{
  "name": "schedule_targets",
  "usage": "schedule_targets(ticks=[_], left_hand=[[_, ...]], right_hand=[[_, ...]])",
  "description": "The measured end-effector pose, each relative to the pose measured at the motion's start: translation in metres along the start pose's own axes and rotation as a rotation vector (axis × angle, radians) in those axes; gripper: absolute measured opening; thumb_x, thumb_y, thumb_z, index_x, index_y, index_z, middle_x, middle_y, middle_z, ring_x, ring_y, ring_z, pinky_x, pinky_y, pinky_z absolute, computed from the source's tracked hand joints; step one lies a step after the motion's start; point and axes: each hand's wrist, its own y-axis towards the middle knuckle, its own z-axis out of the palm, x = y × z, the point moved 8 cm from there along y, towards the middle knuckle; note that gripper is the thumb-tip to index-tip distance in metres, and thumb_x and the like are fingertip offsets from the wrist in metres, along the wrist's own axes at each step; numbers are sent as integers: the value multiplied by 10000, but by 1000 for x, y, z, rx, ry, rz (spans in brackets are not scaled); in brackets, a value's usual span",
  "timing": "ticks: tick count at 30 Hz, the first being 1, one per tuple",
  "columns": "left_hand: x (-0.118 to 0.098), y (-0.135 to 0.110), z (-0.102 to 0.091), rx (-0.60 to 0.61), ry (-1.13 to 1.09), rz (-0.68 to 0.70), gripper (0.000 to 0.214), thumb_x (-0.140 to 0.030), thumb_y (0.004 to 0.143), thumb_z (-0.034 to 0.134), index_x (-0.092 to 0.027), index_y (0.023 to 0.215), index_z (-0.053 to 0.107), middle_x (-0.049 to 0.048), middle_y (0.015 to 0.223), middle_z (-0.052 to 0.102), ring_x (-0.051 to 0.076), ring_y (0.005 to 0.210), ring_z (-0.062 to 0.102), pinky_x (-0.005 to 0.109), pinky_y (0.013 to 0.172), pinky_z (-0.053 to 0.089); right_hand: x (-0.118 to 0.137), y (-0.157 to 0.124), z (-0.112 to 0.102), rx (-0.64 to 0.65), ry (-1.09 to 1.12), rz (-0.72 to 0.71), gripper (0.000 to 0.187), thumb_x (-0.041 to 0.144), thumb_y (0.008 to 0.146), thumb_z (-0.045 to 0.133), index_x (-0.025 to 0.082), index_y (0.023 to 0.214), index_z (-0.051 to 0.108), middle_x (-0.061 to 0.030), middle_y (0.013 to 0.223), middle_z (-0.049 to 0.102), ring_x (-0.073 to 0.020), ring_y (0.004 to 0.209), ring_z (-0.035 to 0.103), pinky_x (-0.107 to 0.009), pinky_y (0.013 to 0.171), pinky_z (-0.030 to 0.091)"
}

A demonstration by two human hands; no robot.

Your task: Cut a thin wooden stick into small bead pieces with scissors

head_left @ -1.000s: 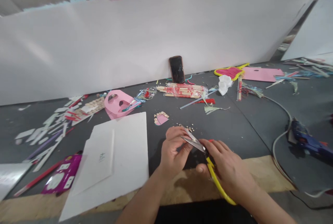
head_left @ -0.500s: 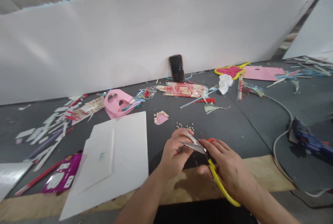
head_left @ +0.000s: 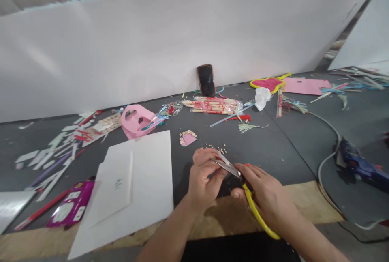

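My right hand (head_left: pixel 267 191) grips scissors with yellow and red handles (head_left: pixel 257 213), their blades pointing left and slightly apart. Close against the blades, my left hand (head_left: pixel 203 179) has its thumb and fingertips pinched together. Whatever sits in that pinch is too small or too hidden to make out. Just beyond the fingertips, several tiny pale bits (head_left: pixel 224 147) lie scattered on the dark table. Farther back and to the left is a small pink piece (head_left: pixel 189 139) with pale bits along its upper edge.
White sheets (head_left: pixel 148 181) lie at left beside a purple packet (head_left: pixel 74 203). Behind are a pink cutout (head_left: pixel 136 118), wrapped sticks (head_left: pixel 214 105) and a phone (head_left: pixel 206 80) propped on the white panel (head_left: pixel 170 43). A blue glue gun (head_left: pixel 361 166) with its cable (head_left: pixel 323 164) occupies the right.
The scissor blades have drawn closer together at my left fingertips. Both hands stay in nearly the same place, and the objects on the table look unmoved.
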Motion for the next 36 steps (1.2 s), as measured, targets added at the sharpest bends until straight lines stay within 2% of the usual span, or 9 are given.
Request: schedule_targets(ticks=[5,9,14,17,22,25,28,31,36], left_hand=[[-2,1,1,24,48,12,200,-267,888,554,-199,758,689,53,779,672,225,898,607,436,917,389],[-4,3,2,53,15,41,222,-281,895,541,-206,748,690,57,783,688,226,899,614,427,905,401],[-3,5,6,113,-38,11,231,-294,894,541,-205,749,697,63,776,695,234,926,617,422,903,424],[-2,4,5,97,-69,-1,267,-319,900,533,-194,728,695,70,763,686,236,934,618,417,896,439],[1,1,7,79,-102,-13,248,-313,897,541,-180,758,697,81,782,683,238,946,613,412,884,458],[4,-1,9,82,-93,-27,232,-290,897,541,-183,758,693,78,789,680,233,953,607,412,891,453],[8,-1,6,33,-97,-60,202,-304,878,570,-185,762,685,77,790,673,238,945,604,422,885,454],[9,-1,2,-7,-86,-82,195,-321,868,587,-182,774,687,78,800,672,235,923,610,419,874,462],[4,1,1,6,-59,-35,193,-304,881,571,-195,783,696,72,796,683,223,909,623,402,869,470]], right_hand=[[0,-2,1,42,-37,44,553,137,766,519,127,1308,410,-147,1104,597,-306,1024,536,-437,794,519],[1,-2,1,61,-47,28,608,126,733,543,110,1323,398,-158,1130,576,-309,1059,505,-447,839,505],[1,-1,-1,34,-34,-33,521,266,814,580,94,1286,441,-152,1051,611,-297,993,554,-426,823,508],[2,-1,-2,13,-19,-66,459,357,874,527,105,1253,466,-147,1015,631,-282,947,593,-389,779,516],[-1,-1,-1,-2,-6,-27,341,401,942,414,148,1146,516,-103,892,654,-236,769,641,-327,655,500],[-2,0,1,14,9,3,283,393,953,381,171,1032,539,-74,811,646,-213,677,633,-297,582,470],[-4,0,2,28,4,39,247,373,946,379,188,978,539,-65,790,641,-206,646,622,-289,556,456],[-4,1,1,38,4,48,276,349,918,422,169,1106,516,-94,895,649,-216,722,632,-302,605,488],[0,0,1,60,-39,45,514,154,766,481,151,1276,424,-135,1070,606,-273,961,597,-392,766,518]])
